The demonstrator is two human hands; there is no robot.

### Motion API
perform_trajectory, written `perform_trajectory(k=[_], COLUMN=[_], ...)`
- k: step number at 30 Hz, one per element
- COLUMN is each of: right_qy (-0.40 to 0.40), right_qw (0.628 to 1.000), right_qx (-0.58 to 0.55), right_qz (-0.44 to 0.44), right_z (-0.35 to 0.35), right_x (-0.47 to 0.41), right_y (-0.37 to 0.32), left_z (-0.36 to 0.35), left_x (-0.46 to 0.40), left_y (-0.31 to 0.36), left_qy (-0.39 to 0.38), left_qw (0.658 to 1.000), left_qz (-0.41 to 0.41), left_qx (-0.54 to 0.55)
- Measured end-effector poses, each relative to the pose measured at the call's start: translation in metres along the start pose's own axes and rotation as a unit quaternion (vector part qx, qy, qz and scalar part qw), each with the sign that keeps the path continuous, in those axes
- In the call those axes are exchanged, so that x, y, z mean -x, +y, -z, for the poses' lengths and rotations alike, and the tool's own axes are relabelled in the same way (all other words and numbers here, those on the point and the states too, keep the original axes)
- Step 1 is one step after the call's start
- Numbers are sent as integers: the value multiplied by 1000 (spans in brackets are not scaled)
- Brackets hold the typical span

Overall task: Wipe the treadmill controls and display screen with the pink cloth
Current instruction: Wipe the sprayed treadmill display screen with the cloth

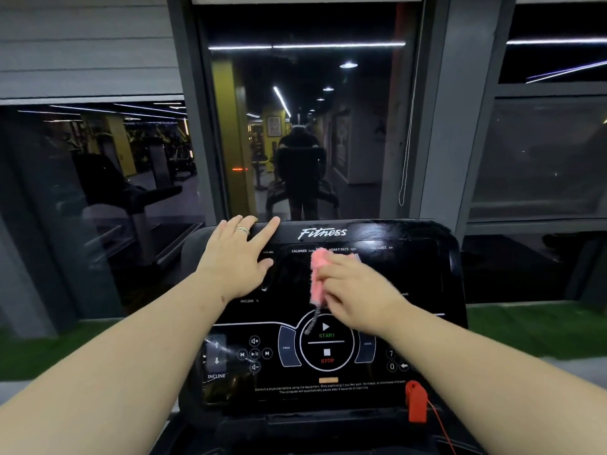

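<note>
While the pink cloth (318, 278) lies bunched on the dark screen (387, 274), the right hand (358, 290) grips it; the left hand (238, 257) rests flat, fingers spread, on the console (455, 257) top. Long overlapping strokes seem best. Labels read "Fitness", "CALORIES", "START", "STOP", "INCLINE".

Dim, glassy glare — wide-angle edge warp.

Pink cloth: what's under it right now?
The pink cloth lies on the dark display screen below the CALORIES label, held by the right hand. Whatever the cloth covers is hidden.
</note>
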State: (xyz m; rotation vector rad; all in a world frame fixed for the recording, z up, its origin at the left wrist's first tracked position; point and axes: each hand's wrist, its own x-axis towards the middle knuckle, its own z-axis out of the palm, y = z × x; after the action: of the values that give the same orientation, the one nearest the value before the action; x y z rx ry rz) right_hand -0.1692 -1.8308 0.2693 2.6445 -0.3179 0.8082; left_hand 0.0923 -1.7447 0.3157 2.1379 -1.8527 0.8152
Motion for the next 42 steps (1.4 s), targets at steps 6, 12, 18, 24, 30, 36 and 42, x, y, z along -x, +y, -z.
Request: perform_trajectory(k=[6, 12, 18, 24, 30, 36, 42], right_qy=[162, -3, 173, 75, 185, 87, 138], right_qw=[969, 999, 954, 995, 906, 955, 932], right_qx=[-19, -31, -11, 0, -41, -137, -227], right_qz=[-184, 29, -246, -73, -379, -248, -246], right_z=[21, -7, 17, -7, 20, 17, 22], right_x=[-12, -13, 2, 23, 39, -16, -10], right_y=[27, -5, 33, 13, 30, -20, -25], left_z=[-2, 0, -1, -3, -5, -3, -2], left_x=[0, -1, 1, 1, 1, 1, 1], left_y=[2, -1, -2, -3, 1, 0, 3], left_qy=[4, -1, 3, 14, 29, 30, 32], left_qw=[1000, 1000, 1000, 999, 999, 999, 999], left_qz=[4, 6, 7, 10, 12, 12, 14], left_qx=[4, 13, 19, 28, 35, 37, 37])
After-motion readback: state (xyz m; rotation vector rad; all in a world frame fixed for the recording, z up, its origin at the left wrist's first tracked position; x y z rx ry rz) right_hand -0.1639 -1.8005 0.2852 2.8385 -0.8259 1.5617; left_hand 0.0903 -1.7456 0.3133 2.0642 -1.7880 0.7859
